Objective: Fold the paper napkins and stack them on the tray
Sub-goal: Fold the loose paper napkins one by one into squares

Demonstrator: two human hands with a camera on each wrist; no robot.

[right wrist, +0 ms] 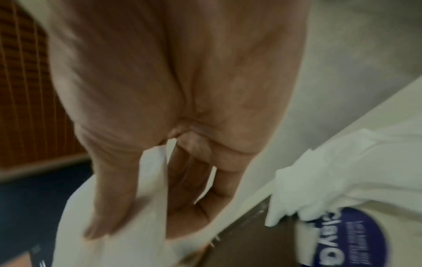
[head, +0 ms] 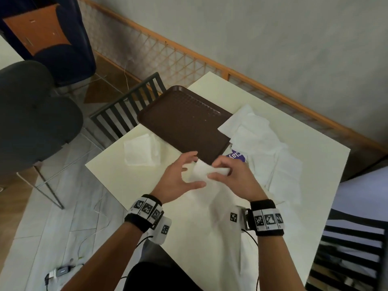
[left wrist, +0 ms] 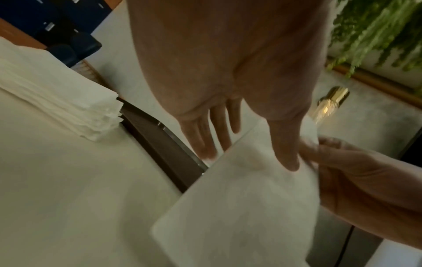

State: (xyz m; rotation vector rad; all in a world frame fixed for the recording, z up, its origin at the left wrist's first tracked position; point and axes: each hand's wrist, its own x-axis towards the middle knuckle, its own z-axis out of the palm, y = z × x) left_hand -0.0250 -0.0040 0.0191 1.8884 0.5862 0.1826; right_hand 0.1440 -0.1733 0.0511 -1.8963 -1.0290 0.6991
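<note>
A white napkin [head: 201, 171] hangs in the air over the table's near side, just in front of the brown tray's [head: 184, 122] near corner. My right hand [head: 216, 170] pinches its upper right edge between thumb and curled fingers. My left hand [head: 190, 171] is spread wide, its thumb [left wrist: 287, 155] resting on the napkin [left wrist: 239, 207] and its straight fingers [left wrist: 205, 140] reaching behind the sheet's edge. The right wrist view shows my right thumb [right wrist: 109, 207] pressed on the napkin [right wrist: 128, 234]. Nothing lies on the tray. A stack of folded napkins [head: 140, 150] sits on the table left of it.
A loose pile of unfolded napkins [head: 264, 143] spreads over the table's right side, partly covering a pack with a purple label [head: 236, 156]. Slatted chairs [head: 130, 106] stand at the table's far left and near right. A wooden rail and wall run behind.
</note>
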